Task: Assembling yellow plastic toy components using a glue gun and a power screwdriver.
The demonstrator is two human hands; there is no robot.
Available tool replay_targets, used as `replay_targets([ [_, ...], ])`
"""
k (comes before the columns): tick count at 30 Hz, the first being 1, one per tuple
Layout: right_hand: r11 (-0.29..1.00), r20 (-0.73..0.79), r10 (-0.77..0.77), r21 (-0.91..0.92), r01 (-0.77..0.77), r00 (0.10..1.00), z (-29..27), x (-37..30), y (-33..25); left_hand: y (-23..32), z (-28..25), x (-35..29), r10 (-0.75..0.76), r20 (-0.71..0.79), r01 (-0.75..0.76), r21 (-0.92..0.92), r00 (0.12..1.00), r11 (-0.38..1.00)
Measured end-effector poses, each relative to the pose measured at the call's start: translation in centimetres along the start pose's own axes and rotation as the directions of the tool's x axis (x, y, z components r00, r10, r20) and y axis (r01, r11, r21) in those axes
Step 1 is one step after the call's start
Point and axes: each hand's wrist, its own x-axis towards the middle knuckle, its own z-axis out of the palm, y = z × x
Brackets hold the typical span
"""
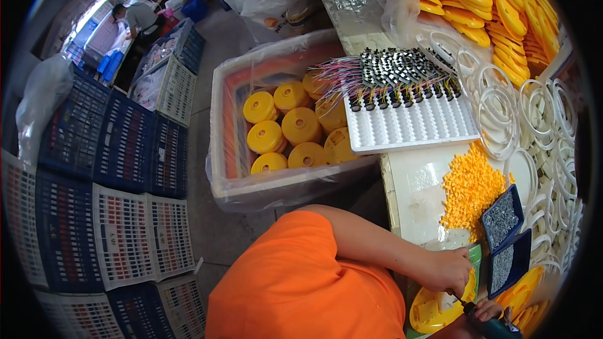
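My left hand reaches over a yellow oval plastic shell, its fingers pinched together low on the shell's inside. Whatever is between those fingertips is too small to make out. In my right hand is a dark power screwdriver, its thin bit pointing up and left toward the fingertips of my left hand. A pale part shows inside the shell beside the bit. Under the shell lies a green base, mostly covered.
Two blue trays of small metal screws stand beyond the shell, next to a heap of small orange pieces. White rings and a white foam tray of wired parts lie farther off. Left is a lined bin of yellow round housings.
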Motion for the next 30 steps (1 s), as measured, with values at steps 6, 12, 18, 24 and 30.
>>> replay_targets([
  [6,0.998,-0.065,0.045,-0.034,-0.047,0.997,-0.5,0.2,-0.2,-0.1,-0.8,0.6,-0.010,0.059,0.009,0.019,0.998,1.000],
  [12,0.999,0.128,0.042,-0.005,-0.042,0.991,0.2,0.6,-1.0,1.2,-3.9,2.3,-0.103,0.295,0.163,-0.187,0.950,0.969],
  [18,0.997,-0.132,0.017,-0.070,-0.026,0.991,2.9,0.3,0.4,0.3,-5.9,2.1,-0.031,0.319,0.041,-0.026,0.947,0.999],
  [24,0.991,-0.160,0.017,-0.128,-0.038,0.987,3.8,0.2,-0.7,0.3,-5.4,3.0,0.031,0.334,0.008,-0.114,0.942,0.993],
  [30,0.993,-0.155,0.100,-0.049,-0.109,0.983,3.4,0.8,-1.1,0.4,-5.8,3.5,-0.009,0.313,0.035,-0.078,0.950,0.996],
])
